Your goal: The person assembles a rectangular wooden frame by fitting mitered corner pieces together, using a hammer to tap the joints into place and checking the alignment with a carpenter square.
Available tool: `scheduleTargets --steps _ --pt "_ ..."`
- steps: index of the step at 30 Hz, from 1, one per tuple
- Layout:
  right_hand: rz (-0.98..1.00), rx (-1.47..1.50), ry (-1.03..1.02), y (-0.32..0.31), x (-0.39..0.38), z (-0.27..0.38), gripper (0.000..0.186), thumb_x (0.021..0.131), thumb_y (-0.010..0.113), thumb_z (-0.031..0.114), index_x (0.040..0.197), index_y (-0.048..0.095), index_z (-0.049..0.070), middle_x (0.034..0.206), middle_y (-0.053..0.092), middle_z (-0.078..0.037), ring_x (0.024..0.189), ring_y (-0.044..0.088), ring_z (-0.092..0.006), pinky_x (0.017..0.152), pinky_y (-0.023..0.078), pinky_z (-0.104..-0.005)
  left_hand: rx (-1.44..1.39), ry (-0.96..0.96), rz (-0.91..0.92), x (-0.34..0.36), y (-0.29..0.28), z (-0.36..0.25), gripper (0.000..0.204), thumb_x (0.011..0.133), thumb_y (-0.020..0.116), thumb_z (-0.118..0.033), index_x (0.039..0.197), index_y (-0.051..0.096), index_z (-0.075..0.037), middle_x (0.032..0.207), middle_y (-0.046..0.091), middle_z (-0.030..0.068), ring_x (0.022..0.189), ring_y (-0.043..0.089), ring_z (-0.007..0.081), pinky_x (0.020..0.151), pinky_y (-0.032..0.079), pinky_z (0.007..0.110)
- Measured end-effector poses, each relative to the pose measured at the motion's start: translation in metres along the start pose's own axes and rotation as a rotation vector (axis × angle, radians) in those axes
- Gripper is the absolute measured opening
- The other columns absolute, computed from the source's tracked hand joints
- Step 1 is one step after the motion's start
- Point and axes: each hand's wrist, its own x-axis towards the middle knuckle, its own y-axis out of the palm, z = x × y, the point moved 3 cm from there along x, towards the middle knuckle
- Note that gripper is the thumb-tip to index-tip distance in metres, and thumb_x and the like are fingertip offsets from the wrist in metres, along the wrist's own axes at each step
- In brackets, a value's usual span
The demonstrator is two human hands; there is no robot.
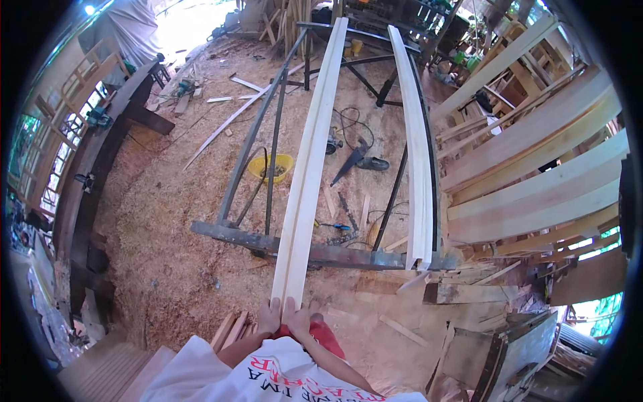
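Observation:
A long pale wooden board [309, 157] with a groove along its length runs away from me across a dark metal frame [328, 254]. Its near end sticks out past the frame toward my body. My left hand [269, 317] is closed on the left side of that end, the thumb lying on top. Close beside it, my right hand [295, 317] grips the right side of the same end. The undersides of both hands are hidden. To the right, another pair of long pale boards [416, 154] lies side by side on the frame.
Below the frame are a yellow basin [280, 167], a handsaw [349, 164], a dark shoe [373, 163] and cables on sawdust. A dark workbench [100, 154] stands left. Wide planks [536, 161] are stacked right. Wood strips [231, 329] lie near my left arm.

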Motion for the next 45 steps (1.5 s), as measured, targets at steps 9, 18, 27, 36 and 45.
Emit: scheduleTargets --steps 9,18,27,36,45 --pt "0.16 -0.061 0.05 -0.02 0.005 0.016 0.081 0.093 0.047 0.068 0.112 0.07 -0.007 0.101 0.068 -0.035 0.106 0.065 -0.0497 0.091 0.052 -0.0536 -0.063 -0.031 -0.006 0.0 0.009 0.004 0.06 0.1 0.052 -0.052 0.107 0.063 0.007 0.092 0.067 0.031 0.091 0.068 0.0441 0.079 0.05 0.052" --pt "0.13 -0.349 0.113 -0.035 -0.027 0.081 0.089 0.094 0.04 0.07 0.105 0.071 -0.012 0.103 0.068 -0.036 0.108 0.065 -0.049 0.094 0.05 -0.0532 -0.041 -0.059 -0.049 0.001 -0.023 -0.013 0.073 0.1 0.047 -0.058 0.114 0.064 0.012 0.113 0.064 0.0366 0.109 0.065 0.0437 0.086 0.051 0.05" --pt "0.143 0.096 -0.114 0.112 -0.037 0.077 0.075 0.098 0.045 0.062 0.11 0.068 -0.009 0.102 0.069 -0.034 0.1 0.068 -0.0485 0.087 0.053 -0.0505 0.009 -0.037 -0.066 0.055 -0.141 0.043 0.06 0.102 0.048 -0.048 0.097 0.065 0.009 0.086 0.067 0.0327 0.085 0.068 0.0445 0.073 0.048 0.055" --pt "0.226 -0.116 -0.153 0.115 -0.035 0.067 0.073 0.099 0.047 0.059 0.117 0.063 -0.009 0.096 0.068 -0.035 0.097 0.068 -0.0492 0.083 0.053 -0.053 -0.041 -0.061 -0.109 0.049 -0.126 0.07 0.048 0.101 0.052 -0.04 0.095 0.066 0.006 0.085 0.067 0.0268 0.081 0.065 0.0437 0.075 0.048 0.053" --pt "0.292 -0.219 -0.084 0.118 -0.011 0.039 0.077 0.098 0.046 0.065 0.097 0.071 -0.008 0.086 0.069 -0.034 0.09 0.07 -0.0473 0.076 0.054 -0.052 -0.216 -0.105 -0.078 0.051 -0.117 0.044 0.05 0.102 0.053 -0.043 0.102 0.064 0.005 0.089 0.069 0.0206 0.085 0.066 0.0277 0.075 0.05 0.044"
